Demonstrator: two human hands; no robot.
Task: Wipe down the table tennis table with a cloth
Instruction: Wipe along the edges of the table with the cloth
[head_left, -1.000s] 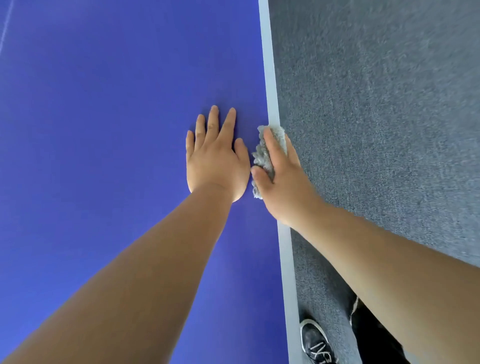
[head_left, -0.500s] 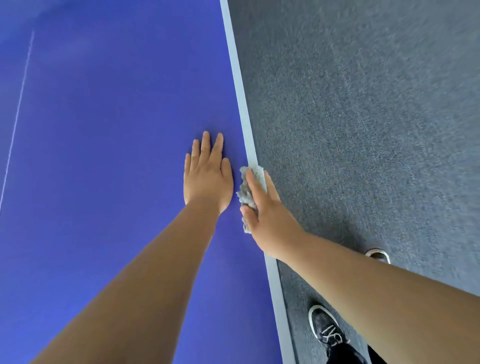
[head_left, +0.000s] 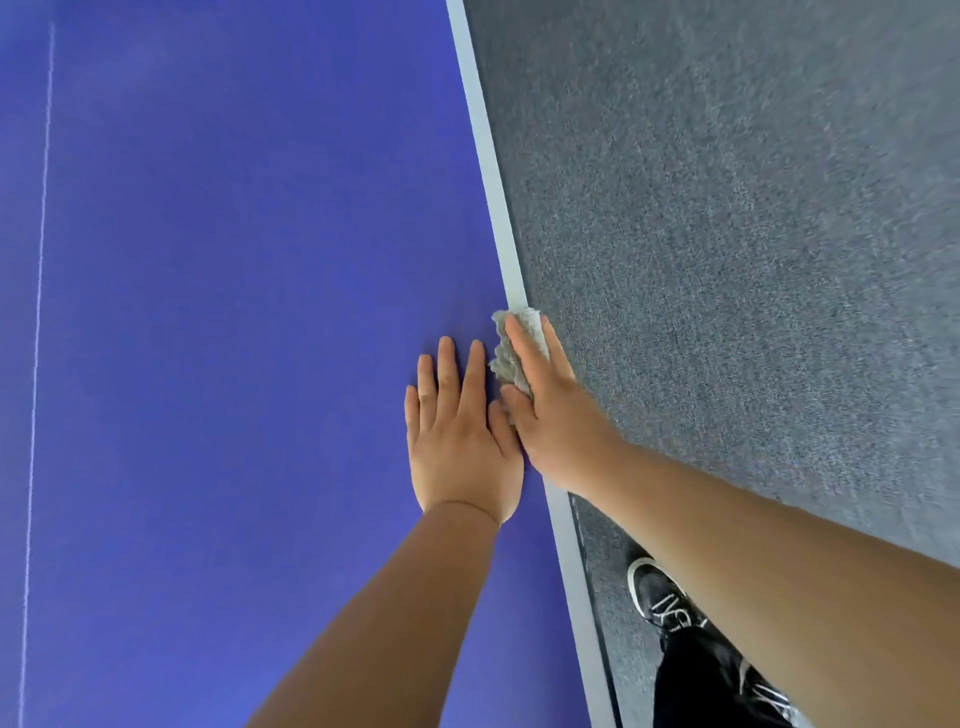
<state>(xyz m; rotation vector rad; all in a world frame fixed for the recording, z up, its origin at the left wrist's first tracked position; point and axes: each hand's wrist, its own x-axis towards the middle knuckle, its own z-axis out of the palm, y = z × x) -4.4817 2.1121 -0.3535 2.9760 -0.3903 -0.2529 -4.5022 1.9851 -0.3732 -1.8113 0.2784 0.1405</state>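
The blue table tennis table (head_left: 234, 312) fills the left of the view, with a white edge line (head_left: 493, 197) down its right side. A crumpled grey cloth (head_left: 514, 343) lies on that edge line. My right hand (head_left: 550, 410) presses down on the cloth with straight fingers, thumb at the cloth's near end. My left hand (head_left: 460, 441) rests flat on the blue surface just left of the cloth, its thumb touching my right hand.
Grey carpet (head_left: 727, 260) lies beyond the table's right edge. My black shoe with a white sole (head_left: 660, 592) and a dark trouser leg (head_left: 711, 680) stand on it at lower right. A thin white centre line (head_left: 39, 291) runs down the table's far left.
Both hands have slid along the table's right edge, the right hand pushing the cloth over the white line. The hands are closer together and now touch.
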